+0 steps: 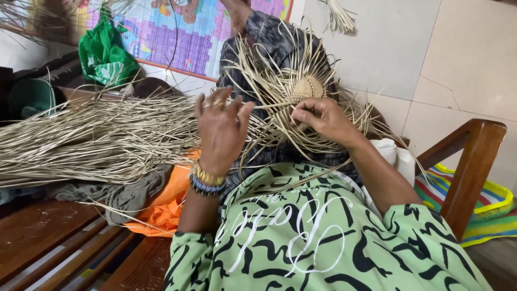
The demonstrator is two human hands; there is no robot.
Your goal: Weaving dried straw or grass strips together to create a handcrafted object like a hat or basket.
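As dry strands fan out, hands pinch a woven disc.

Out past my fingers on the left hangs a green plastic bag against a bright patchwork mat. Below my wrist lies an orange cloth on the wooden bench. Off right, a striped mat.

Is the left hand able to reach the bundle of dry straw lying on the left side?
Probably yes. The left hand is raised, fingers spread, right beside the straw bundle, and nothing stands between them. The right hand is busy pinching strands at the woven piece.
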